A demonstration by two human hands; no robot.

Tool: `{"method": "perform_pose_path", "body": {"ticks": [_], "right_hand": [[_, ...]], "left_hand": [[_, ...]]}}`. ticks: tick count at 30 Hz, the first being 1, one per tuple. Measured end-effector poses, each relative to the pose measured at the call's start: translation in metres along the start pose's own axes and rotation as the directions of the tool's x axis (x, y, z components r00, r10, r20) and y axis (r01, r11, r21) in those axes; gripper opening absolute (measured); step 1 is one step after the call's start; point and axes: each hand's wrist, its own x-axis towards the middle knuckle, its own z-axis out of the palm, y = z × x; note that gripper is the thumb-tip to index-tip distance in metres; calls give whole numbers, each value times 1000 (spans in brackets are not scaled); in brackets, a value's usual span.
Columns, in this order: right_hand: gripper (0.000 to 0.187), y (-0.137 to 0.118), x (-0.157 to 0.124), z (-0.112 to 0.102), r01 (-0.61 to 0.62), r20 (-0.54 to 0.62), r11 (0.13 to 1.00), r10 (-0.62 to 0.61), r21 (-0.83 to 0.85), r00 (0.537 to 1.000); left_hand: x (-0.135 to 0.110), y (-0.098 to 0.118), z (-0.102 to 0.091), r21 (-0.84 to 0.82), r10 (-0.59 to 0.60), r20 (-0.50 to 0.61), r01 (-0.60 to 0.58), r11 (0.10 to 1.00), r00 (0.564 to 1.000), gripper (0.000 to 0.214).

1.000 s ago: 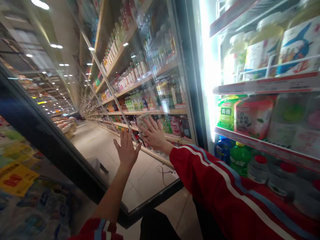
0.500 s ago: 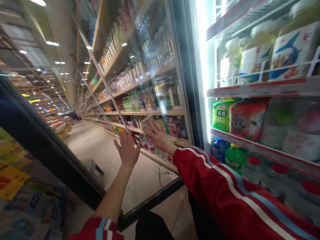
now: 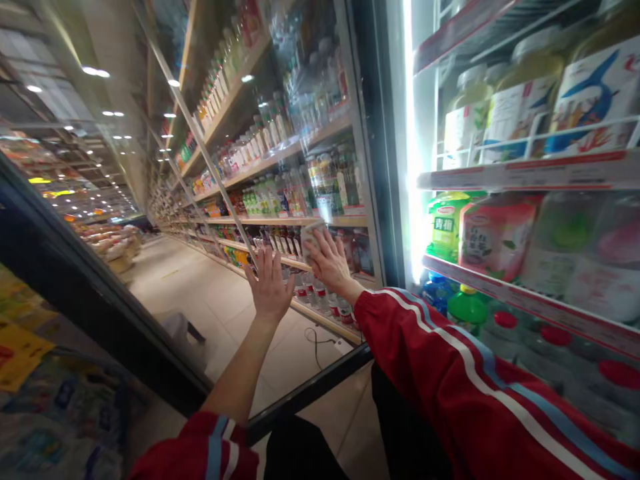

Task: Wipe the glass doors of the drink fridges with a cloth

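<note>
Lit fridge point(image 3: 530, 175) — bottles point(image 3: 517, 100) of yellowish liquid — cloth point(image 3: 311, 235) under right hand point(image 3: 331, 261)

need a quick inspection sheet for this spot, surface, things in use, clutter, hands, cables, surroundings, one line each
surface: framed glass door, pale streaks high up, smears or reflections, cannot tell
things in use: pale cloth, against the glass under the right hand
clutter: nothing seen on the glass besides the cloth
hands: right spread flat over the cloth; left hand open, empty, fingers spread, at the glass, contact unclear
cables: one thin dark cable on the floor, showing in the glass
surroundings: lit shelves with bottles and pouches at right; yellow sign and packaged goods at lower left
</note>
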Motion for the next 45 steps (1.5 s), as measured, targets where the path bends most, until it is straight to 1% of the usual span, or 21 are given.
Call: {"method": "perform_pose_path", "body": {"ticks": [2,4,6,8,10,12,14,16,19,22,24,26,28,30,32,34,35,37,41,43,45], "right_hand": [[41,1,-3,1,68,20,998,-69,10,997],[42,8,-5,0,66,13,998,-66,12,998],[43,22,-5,-3,-36,-34,999,36,3,999],[45,35,-4,-6,-190,-88,982,189,-1,978],[46,41,-4,-8,-273,-100,962,272,1,957],[46,40,-5,-8,-234,-70,972,233,3,970],[46,33,-7,-7,-129,-31,992,129,7,991],[45,28,-8,-7,-51,-6,999,51,7,999],[44,35,-8,-8,-12,-11,1000,12,-6,1000],[44,57,-5,-10,-100,-102,995,98,-14,990],[46,71,-2,-11,-208,-181,978,204,-4,962],[47,77,-2,-10,-268,-222,963,262,2,939],[47,74,-5,-8,-231,-216,973,224,-10,950],[46,66,-10,-4,-118,-175,993,111,-29,978],[45,59,-16,0,-12,-133,999,7,-37,991],[46,60,-20,2,19,-120,999,-23,-33,992],[46,63,-22,3,4,-130,1000,-7,-27,992],[46,76,-24,3,-79,-174,997,76,-9,982],[49,101,-29,5,-274,-288,960,279,57,916],[51,104,-35,8,-302,-308,950,313,81,898],[52,98,-43,13,-275,-298,958,288,87,910]], "left_hand": [[3,8,5,-9,10,12,-10,1000,1000,58],[5,13,8,-13,23,28,-23,1000,999,58],[5,16,9,-9,39,40,-39,999,998,58],[6,20,11,1,57,49,-57,998,997,58],[7,25,14,15,72,48,-73,997,996,57],[10,33,19,21,88,42,-89,996,995,56],[13,40,25,10,105,37,-105,994,994,56],[15,46,29,0,116,38,-116,993,992,56],[16,49,31,25,113,40,-114,993,993,55],[13,46,32,65,114,38,-116,991,993,54],[11,45,33,80,118,39,-121,989,992,54],[10,46,35,86,119,43,-122,989,992,55],[10,51,38,84,125,46,-129,988,991,55],[11,56,41,81,141,50,-145,986,989,56],[11,61,43,86,156,51,-160,983,986,55],[11,63,44,97,167,38,-170,981,985,54],[10,64,45,103,167,29,-169,980,986,54],[9,62,45,115,160,17,-161,980,987,54],[5,61,46,128,157,27,-159,979,987,52],[3,63,48,119,164,35,-167,979,986,51],[1,66,50,106,165,38,-168,980,986,52]]}}
